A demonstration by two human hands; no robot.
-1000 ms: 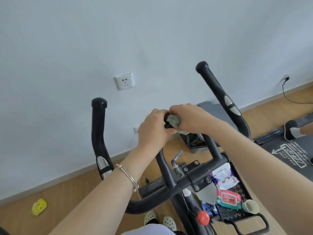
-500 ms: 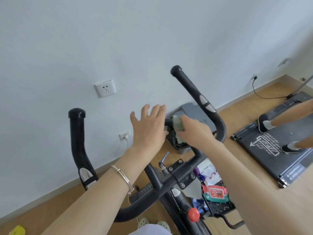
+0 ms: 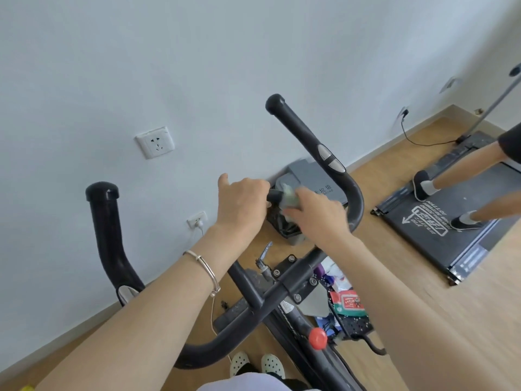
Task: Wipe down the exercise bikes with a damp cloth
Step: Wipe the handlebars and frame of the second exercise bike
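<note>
The black exercise bike handlebar (image 3: 299, 128) fills the middle of the head view, with one horn at the left (image 3: 105, 221) and one rising at the right. A short inner bar (image 3: 274, 196) ends between my hands. My left hand (image 3: 242, 203) curls over that bar end from the left. My right hand (image 3: 320, 217) presses a pale green cloth (image 3: 288, 197) against the same bar end from the right. The bar under both hands is mostly hidden.
A grey bin (image 3: 311, 177) with a black liner stands by the wall behind the bike. A treadmill (image 3: 439, 235) at the right carries another person's legs (image 3: 462, 170). A basket (image 3: 353, 323) holds a wipes packet (image 3: 349, 303). A red knob (image 3: 318, 338) sits low.
My left hand went from spread open to curled over the inner bar end. The right hand stayed on the bar with the cloth. The view swung right, showing more of the treadmill.
</note>
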